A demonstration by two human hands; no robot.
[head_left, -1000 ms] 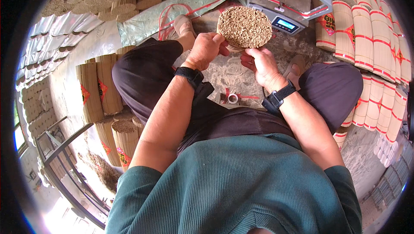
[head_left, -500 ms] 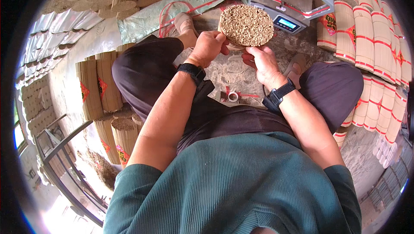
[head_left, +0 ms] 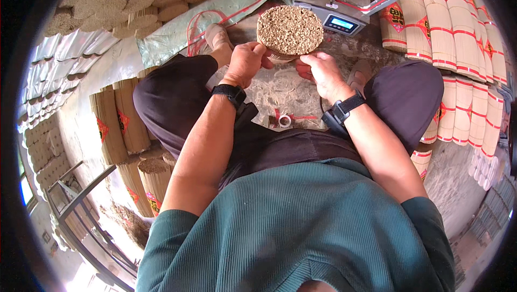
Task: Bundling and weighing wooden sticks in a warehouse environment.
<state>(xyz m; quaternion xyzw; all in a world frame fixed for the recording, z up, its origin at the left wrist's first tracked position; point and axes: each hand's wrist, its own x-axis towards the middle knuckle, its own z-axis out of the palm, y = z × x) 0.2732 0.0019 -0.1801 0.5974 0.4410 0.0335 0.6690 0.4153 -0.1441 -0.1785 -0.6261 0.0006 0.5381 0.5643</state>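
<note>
A thick round bundle of thin tan sticks (head_left: 290, 30) is upright between my feet, its cut ends facing up. My left hand (head_left: 246, 64) is closed at the bundle's near left edge, thumb and forefinger pressed together against its side. At the near right edge my right hand (head_left: 321, 71) is closed too, its thumb on the rim and the fingers curled under. Whether a thin tie lies between the fingers cannot be made out. Most of the bundle's side and its bottom are hidden. Black straps sit on both wrists.
Beyond the bundle stands a grey scale with a lit display (head_left: 341, 24). A tape roll (head_left: 285, 121) and red strips lie on the floor near me. Banded stick bundles (head_left: 441, 28) are stacked at right, others (head_left: 129, 117) at left. A green sheet (head_left: 177, 33) lies ahead; a metal frame (head_left: 81, 200) stands lower left.
The whole view has shifted slightly, so the scene sits further left in the picture. Both hands keep nearly the same grip at the bundle's near edge.
</note>
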